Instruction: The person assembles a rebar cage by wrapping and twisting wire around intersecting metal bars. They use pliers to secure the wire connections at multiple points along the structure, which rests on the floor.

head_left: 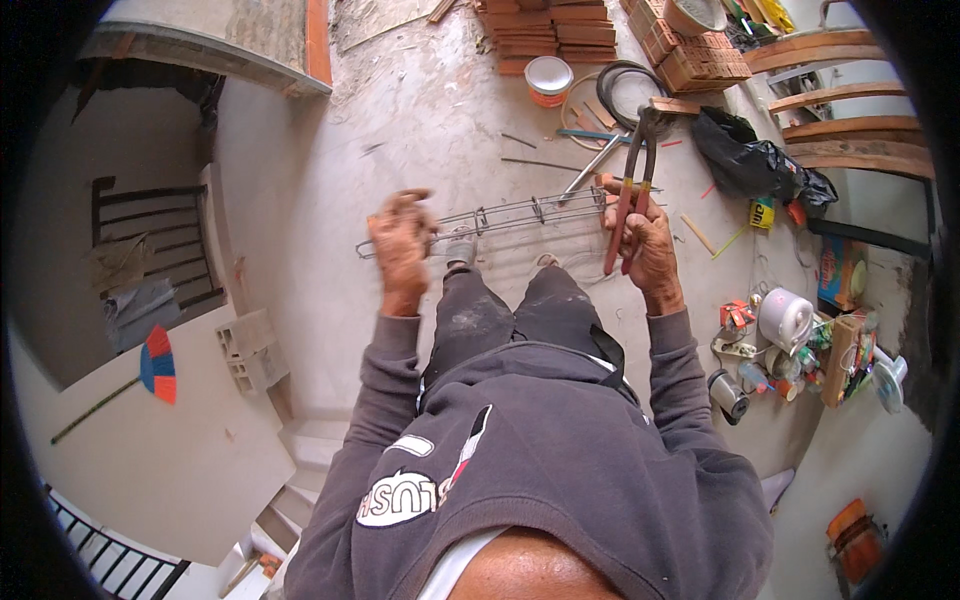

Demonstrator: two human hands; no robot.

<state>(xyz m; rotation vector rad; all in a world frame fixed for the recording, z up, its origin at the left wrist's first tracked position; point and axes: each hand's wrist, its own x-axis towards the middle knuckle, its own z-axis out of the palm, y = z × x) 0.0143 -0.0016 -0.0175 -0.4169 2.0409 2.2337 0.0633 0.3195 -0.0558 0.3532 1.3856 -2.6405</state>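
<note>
A long, narrow cage of thin steel bars (515, 212) joined by wire stirrups stretches between my hands at about knee height. My right hand (652, 243) grips a pair of long-handled pincers (625, 205) with worn red handles, its jaws pointing away from me. That hand is also right beside the cage's right end; whether its fingers touch the bars is unclear. At the cage's left end, my left hand (402, 250) is over the bars, its fingers raised and smeared by motion. I cannot make out whether it holds the cage.
Stacked flat bricks (555, 35) and a white-lidded bucket (549, 80) stand ahead. Coiled black tubing (635, 92) and a black plastic bag (740, 155) lie to the right. Household items surround a white pot (786, 318). A broom (160, 365) and a hollow block (252, 350) are left.
</note>
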